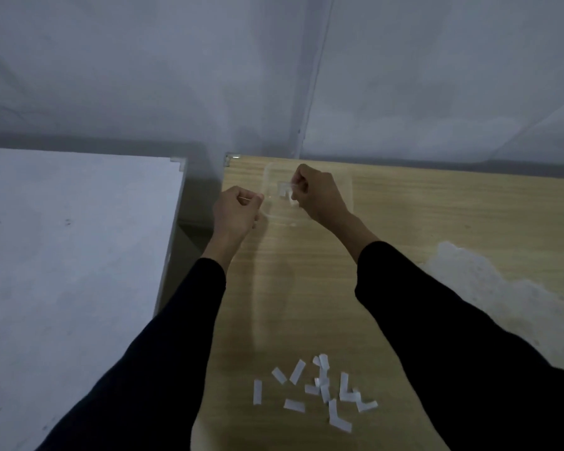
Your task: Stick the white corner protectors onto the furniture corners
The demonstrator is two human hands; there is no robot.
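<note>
My right hand [316, 193] is closed around a small clear corner protector [285, 190] with white strips on it, held above the far left part of the wooden table [437, 216]. My left hand [238, 209] is closed in a fist beside it, over the table's left edge; something thin shows between its fingers, too small to name. A clear protector [231, 157] sits on the table's far left corner. Several peeled white paper strips [319, 388] lie scattered on the wood near me.
A white cabinet top [72, 255] stands to the left, with a dark gap between it and the table. A crumpled clear plastic bag [489, 281] lies on the right of the table. A grey wall rises behind both.
</note>
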